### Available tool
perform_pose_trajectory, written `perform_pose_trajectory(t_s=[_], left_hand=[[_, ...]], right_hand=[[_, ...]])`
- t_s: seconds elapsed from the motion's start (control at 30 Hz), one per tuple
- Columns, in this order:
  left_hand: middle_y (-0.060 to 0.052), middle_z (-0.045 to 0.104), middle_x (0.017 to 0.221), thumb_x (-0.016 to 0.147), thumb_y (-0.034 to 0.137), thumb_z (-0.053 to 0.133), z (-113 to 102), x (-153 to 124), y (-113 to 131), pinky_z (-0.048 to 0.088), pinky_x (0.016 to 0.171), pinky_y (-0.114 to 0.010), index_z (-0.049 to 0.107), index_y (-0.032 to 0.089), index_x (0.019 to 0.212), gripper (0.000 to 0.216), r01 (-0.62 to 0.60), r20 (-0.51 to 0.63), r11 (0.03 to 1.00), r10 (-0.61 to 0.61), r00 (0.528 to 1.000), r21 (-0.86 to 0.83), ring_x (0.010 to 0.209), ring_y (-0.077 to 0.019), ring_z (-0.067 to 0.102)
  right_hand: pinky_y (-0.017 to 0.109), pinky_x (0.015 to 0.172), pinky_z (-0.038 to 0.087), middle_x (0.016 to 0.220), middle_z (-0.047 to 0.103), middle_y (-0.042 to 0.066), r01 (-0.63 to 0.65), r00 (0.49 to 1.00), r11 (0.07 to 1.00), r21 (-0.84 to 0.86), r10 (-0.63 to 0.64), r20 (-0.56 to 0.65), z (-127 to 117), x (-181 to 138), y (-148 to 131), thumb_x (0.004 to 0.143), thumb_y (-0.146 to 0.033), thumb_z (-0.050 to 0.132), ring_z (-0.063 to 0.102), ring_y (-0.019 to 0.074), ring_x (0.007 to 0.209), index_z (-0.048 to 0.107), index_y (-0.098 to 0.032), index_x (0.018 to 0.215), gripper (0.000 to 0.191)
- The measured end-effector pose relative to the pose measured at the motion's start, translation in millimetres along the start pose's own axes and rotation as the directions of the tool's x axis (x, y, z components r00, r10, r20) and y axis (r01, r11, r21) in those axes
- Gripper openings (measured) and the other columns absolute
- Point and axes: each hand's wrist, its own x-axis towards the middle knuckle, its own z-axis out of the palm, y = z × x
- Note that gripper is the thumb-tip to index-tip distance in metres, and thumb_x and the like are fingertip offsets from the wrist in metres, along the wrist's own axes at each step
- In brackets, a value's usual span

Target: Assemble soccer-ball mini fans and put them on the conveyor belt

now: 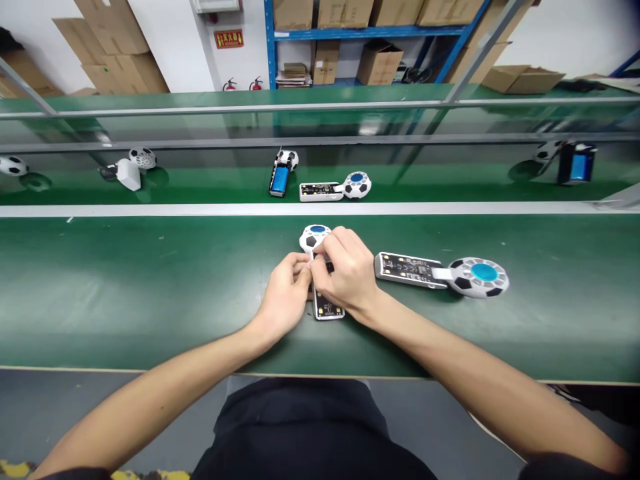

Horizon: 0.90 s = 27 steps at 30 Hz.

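Observation:
On the green bench in front of me lies a football-patterned lamp, its black circuit board with small yellow LEDs facing up. The round black-and-white head with a blue centre points away from me. My left hand grips the lamp's left side, fingers curled. Across its middle bends my right hand, thumb and fingers pinched together at the neck between board and head. The pinching fingertips hide what lies between them. A second lamp of the same kind rests just right of my right hand.
Beyond the white strip, a darker green belt carries several similar pieces, including a lamp and one with a blue battery. Metal rails run across behind it. Blue shelving with cardboard boxes stands at the back.

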Motion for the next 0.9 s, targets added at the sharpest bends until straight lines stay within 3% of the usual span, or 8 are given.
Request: perform_pose_trajectory(t_s=[0.27,0.37,0.47,0.6,0.77,0.9], left_hand=[[-0.007,0.071,0.097,0.092,0.028,0.051,-3,2,1,0.056,0.062,-0.024,0.056,0.017,0.101,0.016,-0.001,-0.033,1.000,0.001,0.999,0.006,0.077,-0.0157,0.068],[-0.008,0.071,0.100,0.093,0.030,0.050,-4,2,-1,0.056,0.063,-0.025,0.057,0.017,0.104,0.019,-0.009,-0.043,1.000,0.009,0.999,0.004,0.081,-0.0175,0.069],[-0.009,0.071,0.104,0.093,0.031,0.051,-4,1,-4,0.056,0.066,-0.025,0.058,0.017,0.104,0.019,-0.028,-0.051,1.000,0.028,0.998,-0.002,0.087,-0.0185,0.069],[-0.009,0.071,0.101,0.093,0.033,0.052,-4,2,-7,0.054,0.064,-0.025,0.058,0.016,0.103,0.021,-0.054,-0.047,0.998,0.055,0.997,0.018,0.084,-0.0179,0.068],[-0.007,0.070,0.092,0.093,0.033,0.052,-8,5,-8,0.053,0.073,-0.028,0.059,0.016,0.101,0.020,-0.127,-0.020,0.986,0.130,0.991,0.109,0.080,-0.0168,0.065],[-0.006,0.068,0.092,0.095,0.033,0.049,-9,5,-11,0.053,0.081,-0.032,0.059,0.018,0.106,0.022,-0.198,-0.022,0.961,0.206,0.978,0.193,0.083,-0.0176,0.064]], right_hand=[[0.034,0.066,0.045,0.079,0.052,0.007,0.029,0.997,0.996,0.086,-0.023,-0.072,5,4,2,0.077,-0.009,0.047,0.051,0.0209,0.073,0.049,-0.022,0.074,0.014],[0.033,0.066,0.044,0.080,0.052,0.007,0.028,0.999,0.994,0.108,-0.030,0.014,0,7,-2,0.077,-0.010,0.047,0.051,0.0206,0.072,0.049,-0.022,0.076,0.012],[0.034,0.069,0.043,0.083,0.054,0.008,0.006,0.982,0.997,0.083,-0.022,0.189,-10,14,-5,0.077,-0.010,0.047,0.051,0.0215,0.075,0.050,-0.020,0.079,0.011],[0.033,0.069,0.040,0.081,0.057,0.008,-0.040,0.903,0.998,0.043,0.018,0.429,-22,30,-1,0.081,-0.012,0.049,0.052,0.0212,0.073,0.053,-0.019,0.081,0.008],[0.028,0.062,0.035,0.078,0.058,0.005,-0.131,0.746,0.986,0.105,0.028,0.665,-28,56,10,0.087,-0.019,0.051,0.050,0.0160,0.067,0.052,-0.018,0.074,0.013],[0.026,0.058,0.031,0.072,0.058,0.003,-0.144,0.628,0.981,0.129,-0.010,0.778,-29,70,16,0.088,-0.019,0.051,0.047,0.0142,0.064,0.052,-0.018,0.075,0.013]])
